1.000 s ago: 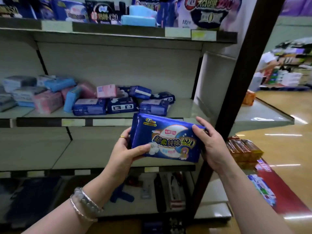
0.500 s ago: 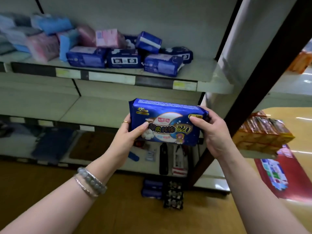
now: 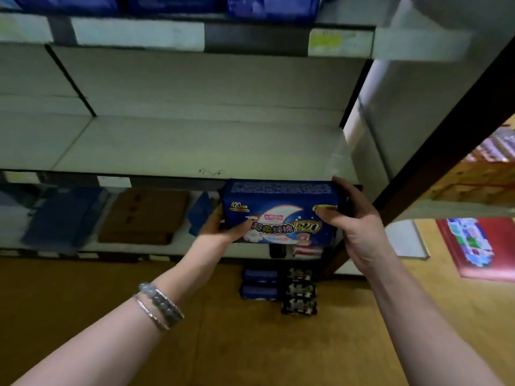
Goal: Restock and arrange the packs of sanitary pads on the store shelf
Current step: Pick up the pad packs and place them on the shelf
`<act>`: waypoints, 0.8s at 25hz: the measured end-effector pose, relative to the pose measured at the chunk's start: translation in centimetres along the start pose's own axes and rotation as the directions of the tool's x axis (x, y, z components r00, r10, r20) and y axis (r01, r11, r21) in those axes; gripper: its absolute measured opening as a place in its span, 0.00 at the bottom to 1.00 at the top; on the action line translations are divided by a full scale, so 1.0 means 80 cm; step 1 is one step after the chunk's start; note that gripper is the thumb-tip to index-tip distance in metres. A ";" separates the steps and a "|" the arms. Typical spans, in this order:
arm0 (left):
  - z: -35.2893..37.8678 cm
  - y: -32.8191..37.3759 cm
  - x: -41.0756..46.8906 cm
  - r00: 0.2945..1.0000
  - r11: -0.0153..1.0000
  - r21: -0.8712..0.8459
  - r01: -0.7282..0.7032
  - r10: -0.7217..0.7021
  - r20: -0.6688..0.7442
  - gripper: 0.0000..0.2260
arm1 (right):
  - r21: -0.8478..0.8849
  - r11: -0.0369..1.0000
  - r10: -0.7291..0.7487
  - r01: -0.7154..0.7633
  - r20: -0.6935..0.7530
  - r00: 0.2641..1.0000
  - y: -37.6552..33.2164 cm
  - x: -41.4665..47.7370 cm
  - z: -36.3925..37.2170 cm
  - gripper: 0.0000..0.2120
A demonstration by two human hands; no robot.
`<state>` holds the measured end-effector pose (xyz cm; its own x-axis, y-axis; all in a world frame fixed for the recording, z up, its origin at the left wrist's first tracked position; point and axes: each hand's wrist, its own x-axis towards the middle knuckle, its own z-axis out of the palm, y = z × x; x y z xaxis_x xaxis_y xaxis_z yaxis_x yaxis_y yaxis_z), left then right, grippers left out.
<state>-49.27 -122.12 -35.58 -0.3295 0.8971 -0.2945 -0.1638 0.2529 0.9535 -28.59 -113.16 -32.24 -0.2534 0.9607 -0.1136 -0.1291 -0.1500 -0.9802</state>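
What the view cuts, covers or blurs

The blue packs (image 3: 167, 2) on the upper shelf (image 3: 250, 37) are cropped by the top edge. The held pack (image 3: 281, 215) covers the fingers of the left hand (image 3: 213, 231), and its top-face print is too fine to read. The orange stack (image 3: 485, 168) is blurred.

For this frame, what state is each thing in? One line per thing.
blue pad pack: held in front of the shelf, label facing the camera.
left hand: grips the pack's left end.
right hand: grips the pack's right end.
packs on the floor: lying by the shelf base, untouched.
upper shelf packs: lying flat, partly cropped.
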 end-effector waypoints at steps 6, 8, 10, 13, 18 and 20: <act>-0.030 -0.124 0.067 0.995 0.996 0.006 0.089 -0.089 0.043 0.23 | -0.011 0.990 0.137 -0.137 0.038 0.990 0.144 0.029 -0.012 0.35; -0.037 -0.168 0.087 0.990 0.990 -0.028 0.140 -0.139 0.026 0.19 | -0.033 0.987 0.159 -0.158 0.024 0.987 0.189 0.038 -0.015 0.35; -0.043 -0.213 0.103 0.986 0.986 -0.020 0.167 -0.166 0.028 0.18 | -0.052 0.979 0.200 -0.199 0.014 0.980 0.233 0.045 -0.019 0.33; -0.049 -0.286 0.126 0.978 0.977 -0.051 0.207 -0.205 0.045 0.24 | -0.065 0.965 0.256 -0.255 0.014 0.966 0.307 0.062 -0.026 0.31; -0.059 -0.391 0.155 0.957 0.957 -0.007 0.290 -0.290 0.018 0.24 | -0.141 0.951 0.286 -0.277 0.051 0.957 0.426 0.090 -0.040 0.27; -0.065 -0.434 0.171 0.938 0.937 0.044 0.345 -0.347 0.022 0.19 | -0.251 0.928 0.307 -0.276 0.093 0.947 0.477 0.102 -0.049 0.28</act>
<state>-52.93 -120.53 -73.01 -0.2317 0.7615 -0.6053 -0.2261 0.5630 0.7949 -31.79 -110.15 -71.22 -0.3686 0.8422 -0.3934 0.1909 -0.3457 -0.9187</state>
